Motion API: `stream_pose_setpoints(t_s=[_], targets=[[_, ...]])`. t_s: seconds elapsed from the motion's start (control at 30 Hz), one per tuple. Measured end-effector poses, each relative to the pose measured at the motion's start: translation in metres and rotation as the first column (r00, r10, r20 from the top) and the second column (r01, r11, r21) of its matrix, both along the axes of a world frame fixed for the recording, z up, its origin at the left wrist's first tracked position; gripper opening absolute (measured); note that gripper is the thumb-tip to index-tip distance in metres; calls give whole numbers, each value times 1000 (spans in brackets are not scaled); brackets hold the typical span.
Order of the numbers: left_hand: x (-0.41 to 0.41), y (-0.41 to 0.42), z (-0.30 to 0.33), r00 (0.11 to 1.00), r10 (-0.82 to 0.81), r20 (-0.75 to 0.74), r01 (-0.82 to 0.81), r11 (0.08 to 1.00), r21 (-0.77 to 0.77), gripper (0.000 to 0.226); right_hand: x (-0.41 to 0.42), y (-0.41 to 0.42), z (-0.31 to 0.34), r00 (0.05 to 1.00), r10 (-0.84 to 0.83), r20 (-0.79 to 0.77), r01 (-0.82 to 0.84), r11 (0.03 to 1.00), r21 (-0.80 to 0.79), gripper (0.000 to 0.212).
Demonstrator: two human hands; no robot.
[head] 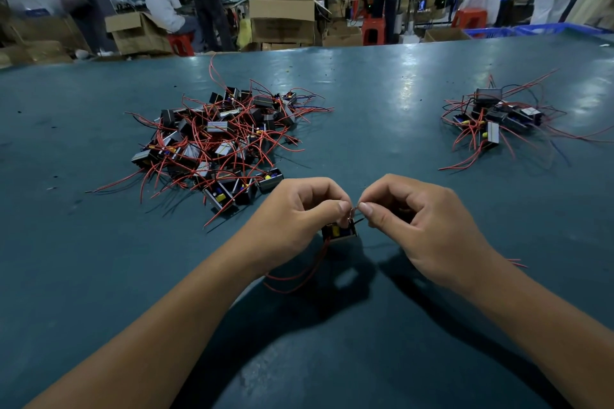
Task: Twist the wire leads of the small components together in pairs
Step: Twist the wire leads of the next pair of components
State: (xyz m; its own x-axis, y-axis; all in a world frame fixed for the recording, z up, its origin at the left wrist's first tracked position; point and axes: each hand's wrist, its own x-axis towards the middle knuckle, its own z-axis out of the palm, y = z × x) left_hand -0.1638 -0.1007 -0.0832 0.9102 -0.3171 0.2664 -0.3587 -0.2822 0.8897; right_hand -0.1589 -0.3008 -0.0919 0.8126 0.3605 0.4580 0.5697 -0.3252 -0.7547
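Observation:
A small black component (339, 232) with yellow and blue parts hangs just above the teal table, between my hands. My left hand (299, 212) grips it and pinches its thin wire leads (355, 209) at the top. Opposite, my right hand (412, 212) pinches the same lead ends between thumb and forefinger, fingertips nearly touching the left ones. Red wires (299, 276) trail from the component down toward me under my left wrist. A big pile of like components (219, 139) with red wires lies at the left. A smaller pile (495, 116) lies at the far right.
The teal table (365, 109) stretches wide ahead of me. Beyond its far edge are cardboard boxes (282, 20), red stools (373, 30), blue crates (498, 31) and several people at other benches. A loose red wire end (516, 263) lies by my right wrist.

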Motion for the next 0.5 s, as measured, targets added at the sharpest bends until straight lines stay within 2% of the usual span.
stream_pose_setpoints(t_s=[0.17, 0.33, 0.5], targets=[[-1, -1, 1, 998, -30, -54, 29, 999, -15, 18, 1, -2, -1, 999, 33, 7, -33, 999, 1, 12], [-2, -1, 3, 999, -17, -47, 18, 1000, 10, 16, 2, -3, -3, 999, 50, 17, -50, 999, -21, 10], [-1, 4, 5, 1000, -12, 2, 12, 991, 131, 12, 3, -4, -3, 996, 81, 30, -78, 995, -68, 8]])
